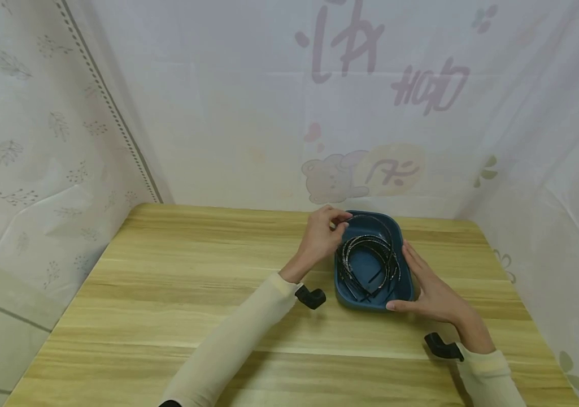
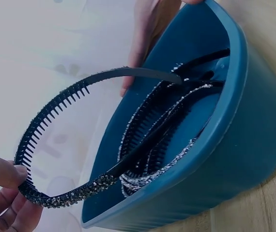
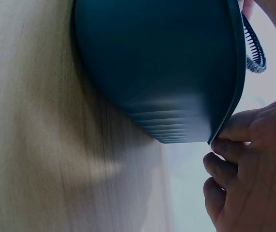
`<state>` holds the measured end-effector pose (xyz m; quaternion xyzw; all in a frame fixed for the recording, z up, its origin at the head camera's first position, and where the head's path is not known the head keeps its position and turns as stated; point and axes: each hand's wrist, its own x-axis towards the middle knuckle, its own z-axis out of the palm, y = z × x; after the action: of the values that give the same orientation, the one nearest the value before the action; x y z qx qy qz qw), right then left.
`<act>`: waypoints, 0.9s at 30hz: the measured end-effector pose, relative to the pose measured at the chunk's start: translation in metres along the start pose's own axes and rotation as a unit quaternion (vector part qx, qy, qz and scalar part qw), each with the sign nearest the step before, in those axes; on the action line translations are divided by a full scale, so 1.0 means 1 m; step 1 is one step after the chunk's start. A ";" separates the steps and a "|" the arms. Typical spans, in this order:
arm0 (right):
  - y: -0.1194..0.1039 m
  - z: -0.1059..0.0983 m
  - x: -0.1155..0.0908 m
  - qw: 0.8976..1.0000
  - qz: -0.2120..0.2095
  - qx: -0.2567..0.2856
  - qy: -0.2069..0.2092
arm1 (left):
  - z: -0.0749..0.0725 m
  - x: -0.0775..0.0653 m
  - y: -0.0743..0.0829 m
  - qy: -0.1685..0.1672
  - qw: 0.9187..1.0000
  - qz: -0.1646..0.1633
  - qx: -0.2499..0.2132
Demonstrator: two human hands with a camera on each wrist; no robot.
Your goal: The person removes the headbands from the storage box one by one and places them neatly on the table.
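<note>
My left hand (image 1: 320, 234) pinches a black toothed headband (image 2: 80, 192) between thumb and fingers, at the far left of the blue plastic bin (image 1: 360, 304). Dark glittery stones cover its outer side. Seen from the left wrist, this band arches above the bin's rim while its two ends reach down inside. Several more black headbands (image 2: 186, 147) with silvery sparkle lie nested in the bin. My right hand (image 1: 436, 294) grips the bin's right side, thumb at the near corner and fingers along the rim. From the right wrist, its curled fingers (image 3: 220, 169) show at that rim.
The bin stands on a wood-grain table (image 1: 192, 271), near its back edge. Behind hangs a pale printed cloth (image 1: 228, 113), with more patterned cloth at both sides. A black wrist mount (image 1: 310, 297) sticks out from the left sleeve, another (image 1: 442, 346) from the right.
</note>
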<state>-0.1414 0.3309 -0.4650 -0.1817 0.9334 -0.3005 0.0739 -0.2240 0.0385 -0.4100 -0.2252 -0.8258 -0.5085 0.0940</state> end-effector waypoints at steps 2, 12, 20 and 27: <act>0.000 0.000 0.000 1.000 0.000 -0.002 0.000 | -0.002 0.000 0.001 0.001 1.000 -0.002 -0.001; 0.000 0.001 -0.002 1.000 -0.006 -0.003 0.003 | -0.015 -0.003 -0.006 0.032 0.999 0.009 -0.002; 0.000 0.001 -0.001 1.000 -0.011 0.002 0.003 | -0.033 -0.003 -0.015 0.075 0.997 0.004 -0.001; 0.001 0.001 -0.001 1.000 -0.012 0.002 0.005 | -0.048 -0.004 -0.026 0.091 0.996 -0.021 0.008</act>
<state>-0.1402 0.3314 -0.4662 -0.1911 0.9310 -0.3040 0.0657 -0.2364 -0.0146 -0.4095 -0.1600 -0.8224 -0.5220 0.1602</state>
